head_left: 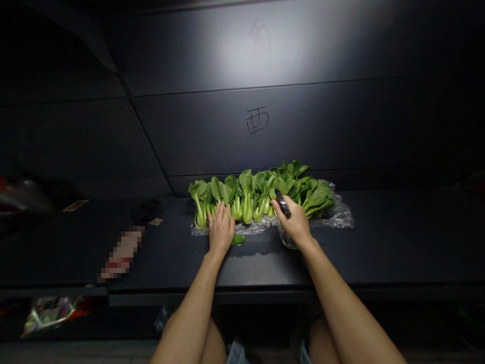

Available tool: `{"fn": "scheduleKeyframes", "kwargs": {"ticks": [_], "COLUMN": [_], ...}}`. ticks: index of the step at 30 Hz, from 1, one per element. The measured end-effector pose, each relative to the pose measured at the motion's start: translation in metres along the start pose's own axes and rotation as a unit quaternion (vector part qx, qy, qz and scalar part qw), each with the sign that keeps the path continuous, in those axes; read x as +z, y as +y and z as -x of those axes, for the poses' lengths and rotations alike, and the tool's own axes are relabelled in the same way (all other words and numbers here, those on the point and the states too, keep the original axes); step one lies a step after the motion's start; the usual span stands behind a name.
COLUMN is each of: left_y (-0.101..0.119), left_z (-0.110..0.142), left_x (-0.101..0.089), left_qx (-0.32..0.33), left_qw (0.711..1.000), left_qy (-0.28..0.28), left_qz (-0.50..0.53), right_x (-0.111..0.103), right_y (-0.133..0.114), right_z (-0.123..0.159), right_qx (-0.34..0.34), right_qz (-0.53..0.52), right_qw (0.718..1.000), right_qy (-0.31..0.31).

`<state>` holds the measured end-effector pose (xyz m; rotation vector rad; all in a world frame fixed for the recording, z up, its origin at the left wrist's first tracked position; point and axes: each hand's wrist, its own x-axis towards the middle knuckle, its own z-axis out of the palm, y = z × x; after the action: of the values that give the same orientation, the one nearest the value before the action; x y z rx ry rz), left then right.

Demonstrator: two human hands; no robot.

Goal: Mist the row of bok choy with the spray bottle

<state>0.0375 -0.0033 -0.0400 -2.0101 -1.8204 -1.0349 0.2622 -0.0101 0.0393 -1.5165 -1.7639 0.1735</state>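
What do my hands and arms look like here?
Your left hand and right hand are ungloved. The left forearm and right forearm show no sleeves and taper toward the wrists, with no watch or bracelet visible.

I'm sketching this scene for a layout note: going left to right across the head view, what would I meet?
Flat card → pale slip → left hand → loose leaf → written character → right hand. The greens stretch past both hands, so they're left out.
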Motion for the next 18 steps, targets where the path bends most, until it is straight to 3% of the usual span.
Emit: {"fn": "scheduleKeyframes", "kwargs": {"ticks": [11, 18], "left_y": [0.017, 0.032], "left_z": [-0.002, -0.001], "left_x": [-0.001, 0.005], "left_qx": [0.013, 0.045], "left_qw": [1.000, 0.998], "left_qy": [-0.021, -0.035], "left_qz": [-0.006, -0.010], "right_x": [-0.005, -0.012], "right_y": [0.003, 0.006], "right_z": [-0.001, 0.002], "right_qx": [0.019, 0.066], "right_qz": [0.020, 0.031], "right_qw": [1.000, 0.997], "right_qy": [-0.012, -0.013]}}
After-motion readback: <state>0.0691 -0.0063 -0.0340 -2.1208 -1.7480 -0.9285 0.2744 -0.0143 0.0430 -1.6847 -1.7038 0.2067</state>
